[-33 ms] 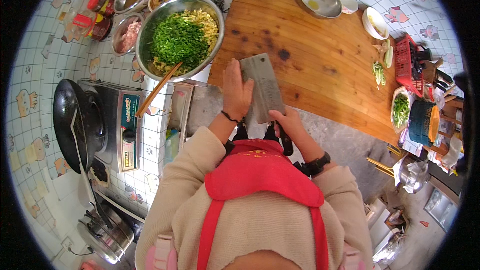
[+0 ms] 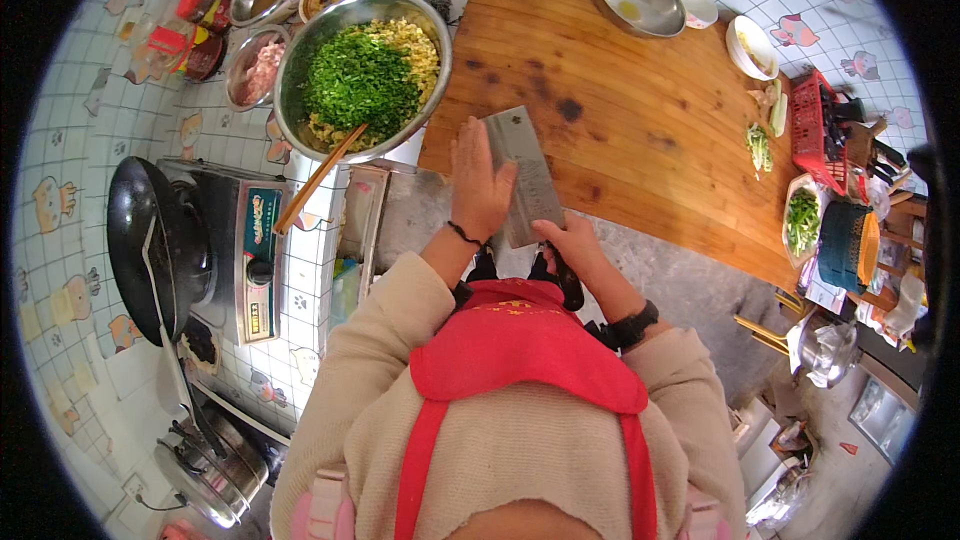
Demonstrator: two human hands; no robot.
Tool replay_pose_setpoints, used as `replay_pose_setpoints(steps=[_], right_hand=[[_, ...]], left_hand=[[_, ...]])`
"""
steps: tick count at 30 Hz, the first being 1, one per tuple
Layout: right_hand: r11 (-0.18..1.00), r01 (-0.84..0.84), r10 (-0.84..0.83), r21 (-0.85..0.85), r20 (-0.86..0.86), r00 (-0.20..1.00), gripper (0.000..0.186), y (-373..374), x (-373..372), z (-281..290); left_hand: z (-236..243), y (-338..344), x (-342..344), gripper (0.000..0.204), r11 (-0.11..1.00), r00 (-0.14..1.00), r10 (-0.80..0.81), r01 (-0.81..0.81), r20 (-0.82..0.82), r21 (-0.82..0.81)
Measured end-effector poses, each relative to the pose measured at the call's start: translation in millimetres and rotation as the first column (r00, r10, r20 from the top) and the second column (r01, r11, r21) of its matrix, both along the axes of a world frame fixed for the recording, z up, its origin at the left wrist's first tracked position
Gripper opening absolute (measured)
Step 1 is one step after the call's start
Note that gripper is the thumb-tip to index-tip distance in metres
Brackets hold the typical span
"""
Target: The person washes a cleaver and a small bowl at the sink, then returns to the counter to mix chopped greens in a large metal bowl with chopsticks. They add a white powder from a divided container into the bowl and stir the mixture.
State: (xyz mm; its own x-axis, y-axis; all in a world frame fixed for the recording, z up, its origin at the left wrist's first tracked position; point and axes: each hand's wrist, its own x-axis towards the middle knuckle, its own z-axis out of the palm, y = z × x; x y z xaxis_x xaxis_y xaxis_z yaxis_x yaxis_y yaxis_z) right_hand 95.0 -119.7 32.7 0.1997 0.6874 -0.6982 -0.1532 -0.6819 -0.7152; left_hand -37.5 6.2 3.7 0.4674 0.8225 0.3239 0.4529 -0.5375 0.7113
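Note:
A broad steel cleaver [image 2: 527, 175] is held over the near edge of the wooden board, its blade pointing away from me. My right hand [image 2: 572, 244] is wrapped round its dark handle. Against the left side of the blade lies my left hand [image 2: 480, 185], fingers stretched out and close together, the thumb beside the steel. To the left of that hand stands a big metal bowl [image 2: 283, 90] heaped with chopped greens [image 2: 360, 75] and yellow crumbled bits. A pair of chopsticks [image 2: 318, 183] leans out over its near rim.
The wooden board [image 2: 640, 140] bears dark stains. Along its right side are chopped scallions [image 2: 758, 148], a plate of cut greens [image 2: 802, 220] and a red basket [image 2: 812, 120]. Far back sits a shallow metal bowl [image 2: 640, 0]. At left, a black wok [image 2: 140, 240] tilts against a stove [image 2: 250, 260].
My left hand has slid slightly right and toward me along the blade. The cleaver has barely shifted, still in my right hand.

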Motion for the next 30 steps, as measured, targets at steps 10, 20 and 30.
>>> replay_pose_setpoints(steps=[10, 20, 30], right_hand=[[1.000, 0.007, -0.009, 0.029, 0.058, 0.998, 0.035, 22, 17, 60], [0.963, -0.143, 0.160, 0.227, -0.059, 0.985, 0.046, 110, 0, 113], [0.923, -0.262, 0.271, 0.280, 0.007, 0.962, 0.024, 124, -14, 121]], left_hand=[[78, 9, -7, 0.069, 0.938, 0.950, -0.310, 0.311, -0.034, 0.155], [111, 44, -45, 0.070, 0.861, 0.883, -0.404, 0.455, -0.239, 0.225], [94, 111, -65, 0.065, 0.939, 0.802, 0.308, -0.169, 0.511, -0.300]])
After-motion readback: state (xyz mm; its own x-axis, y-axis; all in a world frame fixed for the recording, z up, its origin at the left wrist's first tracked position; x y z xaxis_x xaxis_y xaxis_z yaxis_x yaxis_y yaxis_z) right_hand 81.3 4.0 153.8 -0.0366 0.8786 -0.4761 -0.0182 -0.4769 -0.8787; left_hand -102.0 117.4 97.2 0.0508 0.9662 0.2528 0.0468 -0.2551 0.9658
